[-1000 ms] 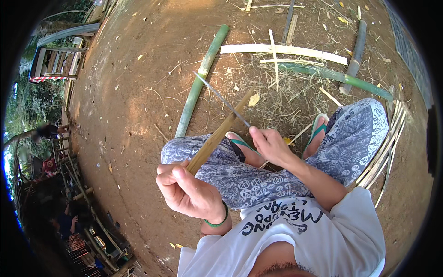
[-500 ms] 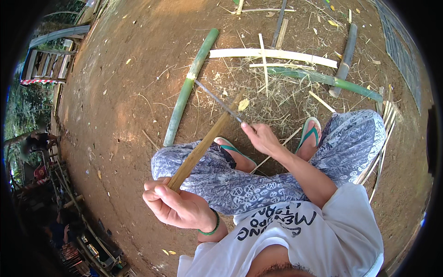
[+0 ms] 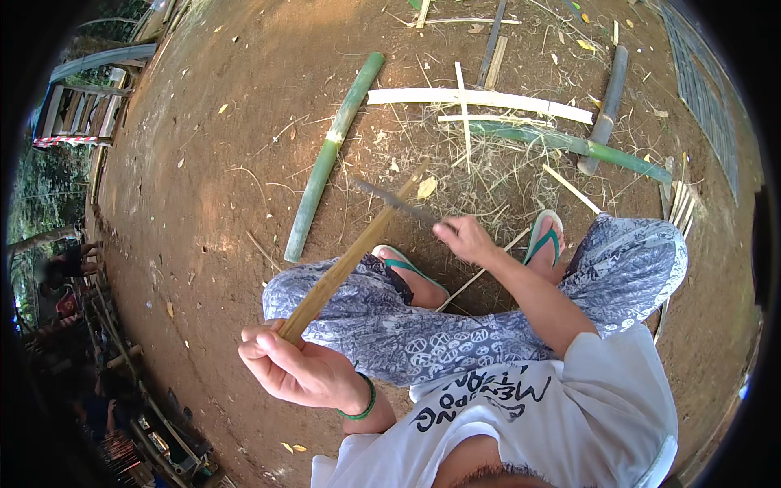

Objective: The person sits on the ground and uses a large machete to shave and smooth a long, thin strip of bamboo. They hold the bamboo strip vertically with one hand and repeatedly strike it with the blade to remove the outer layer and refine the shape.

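Bamboo strip: you hold this long brownish strip slanted, from your left hand up toward the pale split bamboo, over your left knee. It is the landmark for the lines below.
Ground: brown bare earth under everything, with dry shavings scattered just beyond the upper end of the bamboo strip.
Your legs: in blue patterned trousers, folded right below the bamboo strip; your feet wear green sandals, to the right of it.
Green bamboo pole: it lies on the earth to the left of the bamboo strip's upper end, apart from it, nearly parallel.
Pale split bamboo: a long whitish piece, lying crosswise well beyond the upper end of the bamboo strip.
Second green pole: beyond and right of the bamboo strip, slanted, next to a grey stick.
Left hand: your fingers are closed tight around the lower end of the bamboo strip; a green band is on the wrist.
Right hand: closed around the handle of the knife, just right of the bamboo strip's upper part.
Knife: its dark thin blade lies across the bamboo strip near the upper end, touching it.
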The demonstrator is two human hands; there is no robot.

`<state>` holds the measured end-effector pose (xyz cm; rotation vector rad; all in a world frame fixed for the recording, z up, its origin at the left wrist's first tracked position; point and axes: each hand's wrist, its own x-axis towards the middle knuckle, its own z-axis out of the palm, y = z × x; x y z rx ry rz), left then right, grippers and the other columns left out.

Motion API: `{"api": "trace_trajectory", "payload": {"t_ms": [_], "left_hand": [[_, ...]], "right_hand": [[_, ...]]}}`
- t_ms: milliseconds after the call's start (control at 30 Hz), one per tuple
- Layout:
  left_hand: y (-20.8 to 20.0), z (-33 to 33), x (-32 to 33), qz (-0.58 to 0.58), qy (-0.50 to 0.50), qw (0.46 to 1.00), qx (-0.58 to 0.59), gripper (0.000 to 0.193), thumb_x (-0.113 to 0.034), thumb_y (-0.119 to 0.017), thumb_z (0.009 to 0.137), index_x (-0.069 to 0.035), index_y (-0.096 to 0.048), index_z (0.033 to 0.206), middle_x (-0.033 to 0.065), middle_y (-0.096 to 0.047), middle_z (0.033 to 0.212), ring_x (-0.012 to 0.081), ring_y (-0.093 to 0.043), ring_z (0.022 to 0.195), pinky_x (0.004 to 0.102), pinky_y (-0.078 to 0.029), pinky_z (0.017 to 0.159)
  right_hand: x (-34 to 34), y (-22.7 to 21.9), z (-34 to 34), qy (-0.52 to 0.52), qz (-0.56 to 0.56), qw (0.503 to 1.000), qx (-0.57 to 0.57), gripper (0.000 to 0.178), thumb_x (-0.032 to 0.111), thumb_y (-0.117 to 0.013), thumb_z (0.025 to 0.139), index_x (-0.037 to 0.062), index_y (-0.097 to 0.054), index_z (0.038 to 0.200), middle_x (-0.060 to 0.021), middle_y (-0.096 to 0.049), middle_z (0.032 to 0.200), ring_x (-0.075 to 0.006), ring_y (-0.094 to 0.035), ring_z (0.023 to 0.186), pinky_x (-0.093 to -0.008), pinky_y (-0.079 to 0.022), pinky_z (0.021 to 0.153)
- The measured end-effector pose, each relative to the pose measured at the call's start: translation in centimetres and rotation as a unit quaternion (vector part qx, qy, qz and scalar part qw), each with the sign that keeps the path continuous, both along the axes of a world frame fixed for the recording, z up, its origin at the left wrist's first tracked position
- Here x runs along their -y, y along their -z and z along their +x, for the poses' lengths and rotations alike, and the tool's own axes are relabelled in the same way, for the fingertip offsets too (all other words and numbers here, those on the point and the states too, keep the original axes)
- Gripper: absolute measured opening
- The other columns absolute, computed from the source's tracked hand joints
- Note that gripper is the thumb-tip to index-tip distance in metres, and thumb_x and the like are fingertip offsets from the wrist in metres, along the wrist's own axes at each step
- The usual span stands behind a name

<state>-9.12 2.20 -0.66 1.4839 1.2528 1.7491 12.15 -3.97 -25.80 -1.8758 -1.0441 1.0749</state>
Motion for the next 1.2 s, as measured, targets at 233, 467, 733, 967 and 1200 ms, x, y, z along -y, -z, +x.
{"api": "trace_trajectory", "payload": {"t_ms": [233, 467, 733, 967, 1200], "left_hand": [[0.1, 0.6, -1.4, 0.013, -0.012, 1.000, 0.025, 0.025, -0.013, -0.047, 0.106, -0.007, -0.039, 0.083, 0.0007, -0.036, 0.078, 0.0091, -0.036, 0.074, 0.0254, -0.034, 0.068], [-0.5, 0.6, -1.2, 0.004, 0.006, 1.000, 0.023, 0.026, -0.016, -0.048, 0.106, -0.007, -0.042, 0.082, 0.0010, -0.037, 0.078, 0.0094, -0.036, 0.073, 0.0261, -0.033, 0.068], [-0.5, -0.6, -2.0, 0.018, 0.037, 0.999, 0.003, 0.024, -0.019, -0.046, 0.107, -0.005, -0.049, 0.088, 0.0024, -0.048, 0.083, 0.0084, -0.050, 0.075, 0.0242, -0.046, 0.068], [-1.3, -1.2, -4.6, -0.012, 0.366, 0.930, 0.019, 0.033, -0.030, -0.049, 0.105, 0.003, -0.055, 0.103, 0.0110, -0.052, 0.094, 0.0166, -0.053, 0.083, 0.0307, -0.046, 0.074], [-3.3, 2.8, -5.6, -0.104, 0.494, 0.848, 0.162, 0.026, -0.017, -0.054, 0.102, 0.005, -0.049, 0.116, 0.0132, -0.052, 0.113, 0.0259, -0.065, 0.105, 0.0437, -0.057, 0.097]], "right_hand": [[-2.2, -0.3, 0.3, -0.059, 0.005, 0.998, 0.010, 0.066, 0.061, -0.049, 0.098, -0.0002, -0.072, 0.086, -0.0106, -0.057, 0.054, -0.0259, -0.058, 0.051, -0.0439, -0.046, 0.051], [-3.0, 8.0, 7.0, 0.069, -0.206, 0.973, 0.073, 0.087, 0.073, -0.040, 0.094, -0.0068, -0.070, 0.082, -0.0257, -0.068, 0.077, -0.0382, -0.069, 0.077, -0.0490, -0.053, 0.073], [-2.6, 8.9, 7.6, 0.099, -0.263, 0.960, 0.019, 0.077, 0.070, -0.039, 0.097, 0.0030, -0.058, 0.065, -0.0079, -0.056, 0.059, -0.0204, -0.057, 0.053, -0.0391, -0.048, 0.055], [-4.0, 1.4, 5.2, 0.109, -0.106, 0.978, -0.139, 0.070, 0.067, -0.041, 0.099, 0.0060, -0.051, 0.066, -0.0001, -0.046, 0.051, -0.0123, -0.046, 0.039, -0.0317, -0.041, 0.039], [-4.2, -14.2, 0.1, 0.102, 0.101, 0.949, -0.282, 0.062, 0.056, -0.041, 0.104, 0.0051, -0.050, 0.069, 0.0017, -0.044, 0.050, -0.0072, -0.043, 0.039, -0.0253, -0.038, 0.040]]}}
